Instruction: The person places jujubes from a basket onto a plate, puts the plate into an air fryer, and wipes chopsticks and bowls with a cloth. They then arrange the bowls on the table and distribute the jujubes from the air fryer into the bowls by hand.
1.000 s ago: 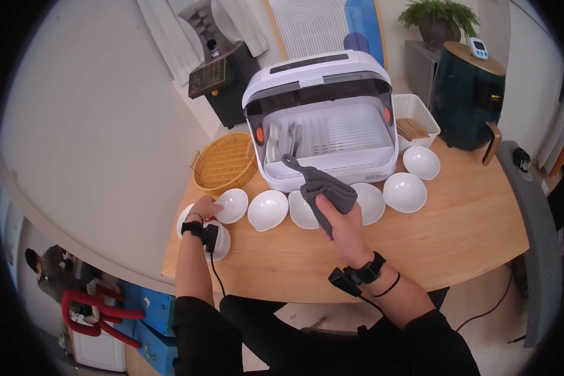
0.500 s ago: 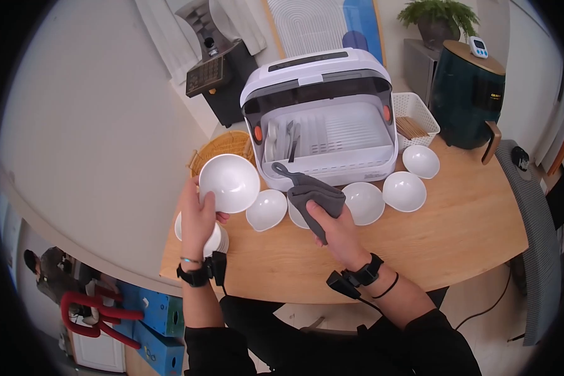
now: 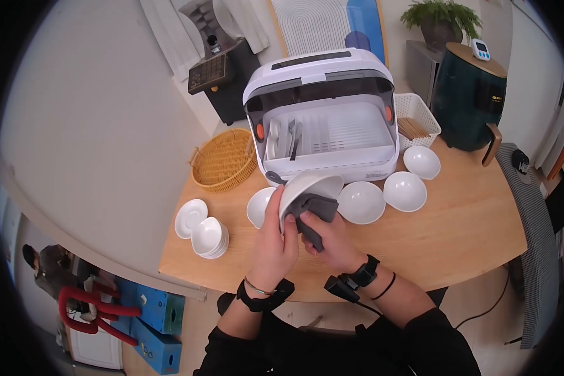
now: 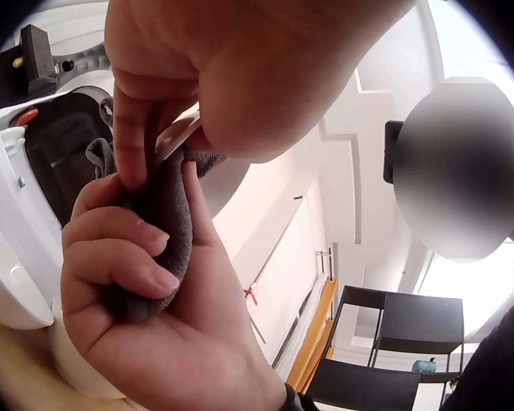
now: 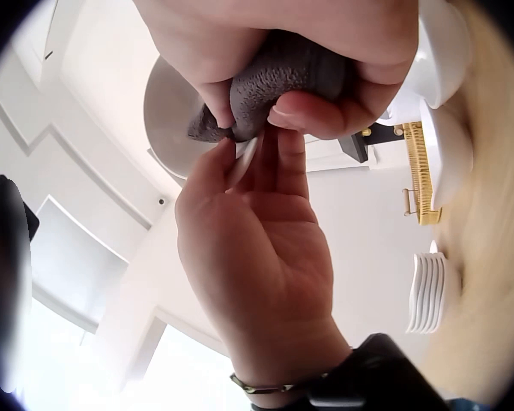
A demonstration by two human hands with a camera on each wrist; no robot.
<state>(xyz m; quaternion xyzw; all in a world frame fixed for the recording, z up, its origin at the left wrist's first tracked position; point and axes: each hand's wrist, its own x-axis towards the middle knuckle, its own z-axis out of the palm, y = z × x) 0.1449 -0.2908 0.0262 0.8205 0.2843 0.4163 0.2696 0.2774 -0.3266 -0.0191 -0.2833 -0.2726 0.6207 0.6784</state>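
A white bowl [image 3: 307, 183] is held up tilted over the table's middle, its inside turned toward the right hand. My left hand [image 3: 274, 250] grips it by the rim, thumb on the inner side and fingers behind. In my right hand [image 3: 335, 241] is a folded dark grey cloth [image 3: 316, 205], bunched in the fingers and pressed against the inside of the bowl near the rim. The right wrist view shows the left thumb [image 5: 212, 163] close beside the cloth. Behind the hands, part of another white bowl [image 3: 258, 207] shows on the table.
A white dish cabinet [image 3: 332, 169] with its lid raised holds cutlery. Bowls [image 3: 361, 203] line its front, and stacked bowls [image 3: 208, 238] and a saucer [image 3: 191, 216] stand at left. A wicker basket [image 3: 222, 164], a white basket [image 3: 420, 103] with chopsticks and a green air fryer [image 3: 467, 100] stand behind.
The left hand picked up a bowl from the left of the row, lifted it and carried it right to the cloth. The right hand kept its hold on the cloth, which now meets the bowl.
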